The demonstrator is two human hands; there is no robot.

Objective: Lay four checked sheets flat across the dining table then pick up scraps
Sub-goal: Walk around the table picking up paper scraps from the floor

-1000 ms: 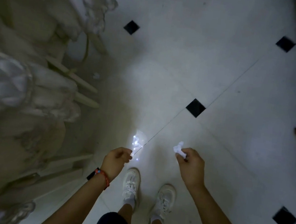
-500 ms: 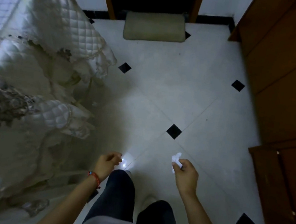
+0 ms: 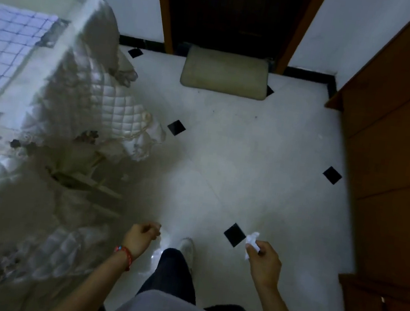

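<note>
Right hand (image 3: 264, 263) is seen pinched closed on a crumpled paper scrap (image 3: 251, 241), held above the floor (image 3: 236, 164) well right of the tabletop (image 3: 0, 55); the left hand (image 3: 139, 238), nearer the tabletop, is curled, contents indiscernible.

both forearms reached forward and down, bare to the elbow. the left hand (image 3: 139, 236) sat at about 7 o'clock, fingers curled into a loose fist, a red cord bracelet (image 3: 124, 255) around its wrist. the right hand (image 3: 264, 263) sat at about 5 o'clock, thumb and fingers pinched on a white paper scrap (image 3: 251, 241).
</note>
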